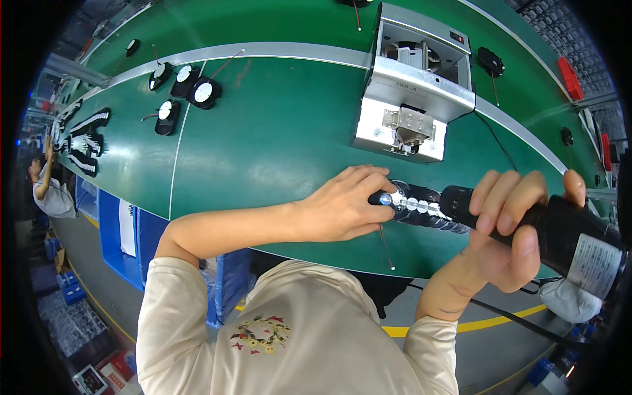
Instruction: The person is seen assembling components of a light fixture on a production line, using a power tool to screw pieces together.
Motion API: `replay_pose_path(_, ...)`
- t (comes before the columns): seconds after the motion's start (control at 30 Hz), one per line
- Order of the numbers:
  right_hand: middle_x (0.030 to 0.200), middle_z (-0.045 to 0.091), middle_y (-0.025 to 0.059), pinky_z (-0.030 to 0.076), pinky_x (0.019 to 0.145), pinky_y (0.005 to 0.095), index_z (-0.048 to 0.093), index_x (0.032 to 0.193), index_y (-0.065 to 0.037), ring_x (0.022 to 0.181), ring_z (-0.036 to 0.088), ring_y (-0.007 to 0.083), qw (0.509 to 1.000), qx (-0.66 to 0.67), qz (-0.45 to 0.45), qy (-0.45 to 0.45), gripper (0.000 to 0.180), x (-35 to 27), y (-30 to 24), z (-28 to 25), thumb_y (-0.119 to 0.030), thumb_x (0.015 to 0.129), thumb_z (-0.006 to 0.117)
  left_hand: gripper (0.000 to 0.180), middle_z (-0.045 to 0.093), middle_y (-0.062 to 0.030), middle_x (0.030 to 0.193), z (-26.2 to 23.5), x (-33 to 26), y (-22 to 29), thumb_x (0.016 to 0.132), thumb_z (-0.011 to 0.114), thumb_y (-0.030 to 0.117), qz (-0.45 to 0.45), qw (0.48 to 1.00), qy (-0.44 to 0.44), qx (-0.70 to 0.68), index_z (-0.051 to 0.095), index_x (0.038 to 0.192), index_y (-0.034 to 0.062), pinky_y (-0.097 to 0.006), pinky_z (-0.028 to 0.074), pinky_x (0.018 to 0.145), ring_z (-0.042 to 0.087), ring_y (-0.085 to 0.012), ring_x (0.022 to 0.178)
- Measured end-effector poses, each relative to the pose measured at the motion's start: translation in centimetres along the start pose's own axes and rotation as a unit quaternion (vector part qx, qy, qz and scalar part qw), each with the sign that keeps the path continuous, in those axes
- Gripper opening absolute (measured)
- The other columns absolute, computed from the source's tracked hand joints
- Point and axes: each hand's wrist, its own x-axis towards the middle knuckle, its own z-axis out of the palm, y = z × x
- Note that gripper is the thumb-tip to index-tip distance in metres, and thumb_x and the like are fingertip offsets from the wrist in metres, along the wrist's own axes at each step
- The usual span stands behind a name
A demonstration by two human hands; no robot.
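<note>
My left hand (349, 204) rests on the green bench with its fingers closed on the near end of a row. Between thumb and forefinger is a small black part with a shiny round face (386, 198), probably a speaker like those further off; a thin wire (387, 247) hangs out below. Beside it runs a tight row of similar black parts with silvery discs (421, 205). My right hand (510, 220) is wrapped round a black barrel-shaped hand tool (559, 230) with a pale label. Its narrower front end points left, over the row.
Beyond my hands stands a silver metal machine (415, 85). Several loose black speakers with wires (204, 92) lie far left, others (490, 61) past the metal rail. Blue bins (122, 227) stand below the bench edge. A black cable (520, 321) runs at lower right. Another person (52, 187) works far left.
</note>
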Motion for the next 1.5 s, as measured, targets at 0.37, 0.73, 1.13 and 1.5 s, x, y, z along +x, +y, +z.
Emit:
replay_pose_path(0.37,0.072,0.045,0.0026,0.04,0.053,0.0316,0.048,0.127,-0.007,0.051,0.04,0.0112,0.997,-0.01,0.036,0.069,0.041,4.2,4.8,2.8,-0.006,0.087,0.052,0.015,0.057,-0.0098,0.113,0.1,-1.2,-2.3,0.077,0.075,0.015,0.03,0.999,0.004,-0.035,0.067,0.089,0.0151,-0.045,0.05,0.092,0.059,-0.034,0.113)
replay_pose_path(0.73,0.068,0.045,0.0021,0.04,0.05,0.0312,0.043,0.13,-0.006,0.046,0.04,0.0109,0.994,0.021,0.103,-0.03,0.048,1.2,3.0,2.9,-0.004,0.084,0.054,0.014,0.06,-0.0101,0.113,0.1,-2.0,-2.7,0.076,0.073,0.015,0.033,0.998,0.026,-0.045,0.072,0.09,0.0141,-0.044,0.049,0.094,0.059,-0.0334,0.115)
replay_pose_path(1.13,0.065,0.046,0.0043,0.041,0.046,0.0313,0.043,0.113,-0.008,0.042,0.043,0.0127,0.992,-0.041,0.114,0.04,0.036,-2.0,4.2,4.9,0.0,0.083,0.061,0.013,0.061,-0.0122,0.113,-0.4,-1.8,-2.7,0.077,0.069,0.019,0.027,0.998,0.011,-0.056,0.073,0.088,0.0133,-0.044,0.047,0.096,0.058,-0.0351,0.115)
replay_pose_path(1.5,0.065,0.041,0.0001,0.041,0.051,0.0298,0.041,0.131,-0.01,0.048,0.041,0.01,0.997,0.039,0.061,-0.017,0.049,1.6,3.3,3.3,-0.006,0.086,0.056,0.016,0.059,-0.0105,0.112,-0.2,-1.7,-2.7,0.073,0.068,0.014,0.048,0.997,0.05,-0.042,0.072,0.088,0.0124,-0.041,0.046,0.092,0.058,-0.0293,0.108)
